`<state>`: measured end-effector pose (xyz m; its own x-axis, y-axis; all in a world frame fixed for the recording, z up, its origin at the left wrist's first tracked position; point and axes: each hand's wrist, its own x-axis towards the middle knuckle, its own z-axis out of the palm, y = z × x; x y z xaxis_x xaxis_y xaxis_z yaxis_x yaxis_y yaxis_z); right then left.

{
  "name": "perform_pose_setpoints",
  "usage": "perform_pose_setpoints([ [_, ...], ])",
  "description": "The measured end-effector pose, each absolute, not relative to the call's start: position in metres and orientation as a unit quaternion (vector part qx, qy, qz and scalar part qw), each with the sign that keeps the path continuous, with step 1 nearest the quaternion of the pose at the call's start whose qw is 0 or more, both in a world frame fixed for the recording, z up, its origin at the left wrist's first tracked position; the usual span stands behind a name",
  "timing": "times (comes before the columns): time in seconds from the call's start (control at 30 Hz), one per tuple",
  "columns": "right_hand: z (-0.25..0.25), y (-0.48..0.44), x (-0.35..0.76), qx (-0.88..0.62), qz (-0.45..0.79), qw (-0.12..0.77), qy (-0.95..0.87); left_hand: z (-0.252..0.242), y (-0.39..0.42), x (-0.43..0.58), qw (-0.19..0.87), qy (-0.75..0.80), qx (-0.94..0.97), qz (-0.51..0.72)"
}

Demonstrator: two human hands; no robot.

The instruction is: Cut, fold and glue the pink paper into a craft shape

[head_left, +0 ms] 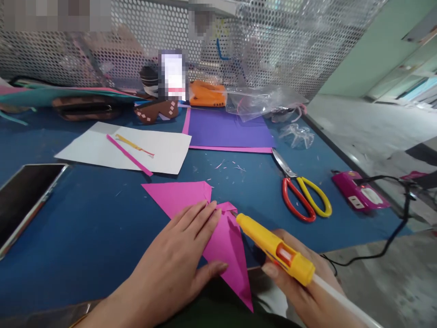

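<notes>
A pink folded paper point(230, 246) with two pointed wings lies at the table's front edge, one point hanging past it. My left hand point(174, 255) rests flat on its middle, fingers stretched out and thumb apart. In my right hand point(300, 282) is a yellow hot glue gun point(262, 237), with a white glue stick point(341, 298) coming out of its back. The nozzle is at a small folded flap point(228, 207) near the paper's centre; whether it touches, I cannot tell. My right palm hides the gun's handle.
Scissors point(295, 177) with red and yellow handles lie right of the paper, near a magenta power box point(360, 191) with a black cable. White paper point(167, 152) carries a pink strip. Purple sheets point(228, 127), a brown paper mask point(157, 111) and a phone point(30, 196) are around.
</notes>
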<state>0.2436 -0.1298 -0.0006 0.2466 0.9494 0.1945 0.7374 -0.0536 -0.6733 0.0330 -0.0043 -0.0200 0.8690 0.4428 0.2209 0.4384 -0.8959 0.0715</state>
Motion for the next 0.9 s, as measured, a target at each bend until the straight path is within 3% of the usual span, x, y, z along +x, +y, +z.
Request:
perform_pose_setpoints([
  [0.63,-0.003,-0.114,0.24,-0.705,0.141,0.306,-0.624,-0.027,-0.004,0.03,-0.014,0.221,0.966,0.133],
  [0.9,0.001,-0.116,0.237,-0.719,0.143,0.286,-0.617,-0.027,-0.005,0.032,0.023,0.223,0.964,0.141],
])
